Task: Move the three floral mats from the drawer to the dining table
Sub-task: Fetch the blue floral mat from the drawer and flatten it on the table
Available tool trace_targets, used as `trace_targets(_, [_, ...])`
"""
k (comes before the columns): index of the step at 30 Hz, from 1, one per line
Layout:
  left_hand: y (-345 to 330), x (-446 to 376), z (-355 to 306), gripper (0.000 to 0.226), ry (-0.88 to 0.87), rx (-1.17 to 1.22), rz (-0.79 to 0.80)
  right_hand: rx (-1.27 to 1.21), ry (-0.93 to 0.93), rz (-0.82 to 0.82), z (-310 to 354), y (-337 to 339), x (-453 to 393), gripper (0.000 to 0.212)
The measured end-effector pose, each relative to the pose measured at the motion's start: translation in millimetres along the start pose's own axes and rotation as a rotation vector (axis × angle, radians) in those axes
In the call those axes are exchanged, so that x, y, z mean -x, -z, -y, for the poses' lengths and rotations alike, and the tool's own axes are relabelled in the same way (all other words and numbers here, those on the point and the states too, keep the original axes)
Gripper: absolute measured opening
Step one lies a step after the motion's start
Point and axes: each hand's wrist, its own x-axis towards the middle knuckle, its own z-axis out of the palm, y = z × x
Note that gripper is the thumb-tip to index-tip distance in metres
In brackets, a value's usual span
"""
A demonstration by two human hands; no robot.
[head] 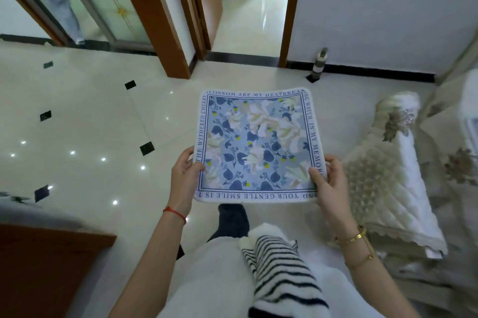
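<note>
1. A person held a square floral mat (257,145) flat and face-up in both hands above a glossy cream tiled floor (85,121), as seen from a head-worn camera.
2. The left hand (184,178) gripped the mat's near-left edge, its thumb pressed on the white border and its fingers curled beneath, clamped on the fabric.
3. The right hand (328,183) gripped the near-right edge the same way, thumb on top over the lettered border, fingers closed underneath.
4. The mat carried blue leaves and pale blossoms on a light blue field, framed by a dark line and a band of printed capital letters; whether more mats lay stacked beneath it could not be told.
5. A red cord (175,213) circled the left wrist, and gold bangles (355,238) sat on the right.
6. A cream quilted cover (382,188) with a floral trim draped over furniture just to the mat's right.
7. A striped black-and-white garment (282,271) lay over the person's lap area below the mat.
8. A brown wooden surface (38,266) filled the lower left corner, well apart from the mat.
9. An open doorway (248,7) with brown frames stood ahead.
</note>
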Motion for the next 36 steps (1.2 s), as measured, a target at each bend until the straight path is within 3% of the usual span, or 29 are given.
trace_targets(7, [-87, -138, -32, 0.043, 0.001, -0.05, 0.136, -0.044, -0.063, -0.13, -5, 0, -125, 0.017])
trace_targets(13, [-181, -264, -85, 0.043, -0.03, -0.092, 0.256, 0.001, -0.066, -0.26, 18, 9, -257, 0.027])
trace_targets(20, [-309, -371, -148, 0.042, -0.063, -0.145, 0.432, -0.004, -0.125, -0.446, 35, 45, -378, 0.019])
trace_targets(28, [-481, -463, -184, 0.043, -0.042, -0.166, 0.618, -0.037, -0.125, -0.634, 28, 117, -503, 0.019])
trace_targets(36, [-681, -515, -233, 0.039, -0.072, -0.177, 0.757, -0.057, -0.118, -0.796, 41, 231, -628, 0.019])
